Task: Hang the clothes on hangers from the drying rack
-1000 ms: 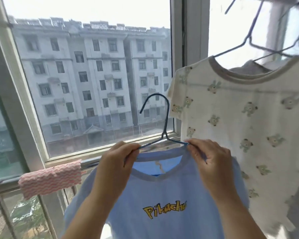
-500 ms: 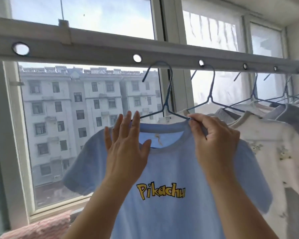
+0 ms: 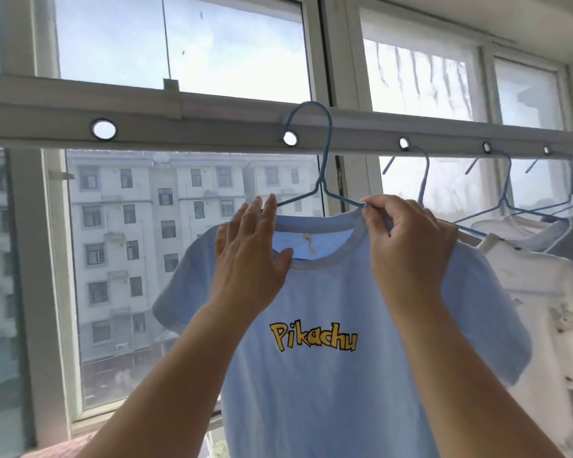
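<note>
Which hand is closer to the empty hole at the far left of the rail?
Left. The left hand lies flat on the blue shirt's shoulder, below and right of that hole; the right hand pinches the hanger farther right.

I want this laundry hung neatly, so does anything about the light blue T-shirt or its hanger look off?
The blue wire hanger's hook is at a hole in the grey rail, not visibly seated. The right hand pinches the hanger's wire at the light blue T-shirt's collar; the left hand lies flat. Nothing looks torn.
</note>
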`<state>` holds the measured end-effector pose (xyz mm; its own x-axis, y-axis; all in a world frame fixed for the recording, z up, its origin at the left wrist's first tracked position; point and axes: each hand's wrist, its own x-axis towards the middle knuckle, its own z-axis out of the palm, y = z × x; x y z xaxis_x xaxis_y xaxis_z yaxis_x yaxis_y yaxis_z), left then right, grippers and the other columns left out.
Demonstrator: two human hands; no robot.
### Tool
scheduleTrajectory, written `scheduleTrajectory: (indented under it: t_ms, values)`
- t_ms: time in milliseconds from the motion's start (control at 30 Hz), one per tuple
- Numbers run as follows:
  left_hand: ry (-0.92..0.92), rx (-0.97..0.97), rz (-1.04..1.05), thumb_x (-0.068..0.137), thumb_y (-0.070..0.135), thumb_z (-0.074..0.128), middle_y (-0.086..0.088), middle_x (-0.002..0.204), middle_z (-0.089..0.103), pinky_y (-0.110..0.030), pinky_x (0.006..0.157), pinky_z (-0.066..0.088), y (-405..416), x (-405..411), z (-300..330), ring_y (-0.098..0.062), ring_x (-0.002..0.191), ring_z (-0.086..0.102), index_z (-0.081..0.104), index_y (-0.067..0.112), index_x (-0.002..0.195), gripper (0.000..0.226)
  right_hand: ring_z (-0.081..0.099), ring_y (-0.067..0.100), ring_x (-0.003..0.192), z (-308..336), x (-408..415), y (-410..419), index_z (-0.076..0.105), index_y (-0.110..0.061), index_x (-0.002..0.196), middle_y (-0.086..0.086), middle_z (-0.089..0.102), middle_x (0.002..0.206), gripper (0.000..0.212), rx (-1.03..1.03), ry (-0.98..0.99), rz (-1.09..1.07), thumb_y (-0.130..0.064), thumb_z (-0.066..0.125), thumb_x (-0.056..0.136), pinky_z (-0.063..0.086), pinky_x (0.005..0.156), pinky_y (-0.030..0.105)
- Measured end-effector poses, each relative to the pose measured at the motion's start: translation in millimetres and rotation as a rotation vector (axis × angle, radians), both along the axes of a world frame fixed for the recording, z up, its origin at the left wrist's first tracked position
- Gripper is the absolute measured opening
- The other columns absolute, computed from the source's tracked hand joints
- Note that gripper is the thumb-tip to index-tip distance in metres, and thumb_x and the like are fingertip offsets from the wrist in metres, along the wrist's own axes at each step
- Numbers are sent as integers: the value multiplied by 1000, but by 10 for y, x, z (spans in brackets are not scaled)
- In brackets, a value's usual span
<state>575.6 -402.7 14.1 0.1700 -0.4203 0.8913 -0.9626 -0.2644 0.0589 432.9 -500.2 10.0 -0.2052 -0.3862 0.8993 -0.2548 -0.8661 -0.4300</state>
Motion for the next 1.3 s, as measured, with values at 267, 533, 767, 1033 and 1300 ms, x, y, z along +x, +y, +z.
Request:
scheduleTrajectory:
  t_ms: [267, 533, 767, 1033, 1300]
  values:
    - [-15, 32, -36, 89, 35, 50, 3, 155, 8, -37, 117, 3, -114, 13, 11, -15, 142, 1, 2, 27, 145, 74, 57, 21, 98, 6, -26, -112, 67, -26, 102, -2, 69, 96, 19, 23, -12, -34, -30, 52, 92, 22, 83, 30]
    - [-21, 48, -64, 89, 36, 50, 3, 155, 8, -36, 115, 2, -208, 40, 7, -15, 142, 2, 2, 29, 145, 75, 58, 19, 99, -20, -14, -210, 67, -26, 102, -3, 70, 97, 19, 39, -24, -52, -30, 52, 92, 20, 78, 28]
    - [21, 50, -67, 89, 36, 50, 3, 153, 18, -36, 115, 6, -259, 88, -42, -15, 141, 10, 11, 27, 145, 69, 59, 22, 95, -48, 21, -240, 68, -25, 99, -1, 70, 92, 16, 33, 17, -61, -27, 55, 90, 15, 73, 25]
    - [60, 5, -81, 88, 34, 53, 0, 146, 35, -33, 113, 21, -208, 157, -245, -17, 135, 29, 26, 20, 141, 62, 58, 16, 101, -152, 87, -185, 69, -28, 97, -8, 68, 103, 14, 26, 102, 40, -30, 58, 88, 26, 88, 31]
    - [55, -133, -138, 89, 28, 53, -5, 140, 43, -44, 110, 28, -41, 80, -286, -23, 130, 38, 39, 16, 136, 50, 58, 17, 103, -197, -26, -65, 70, -23, 97, -6, 67, 104, 15, 0, 78, 126, -26, 58, 89, 39, 94, 40]
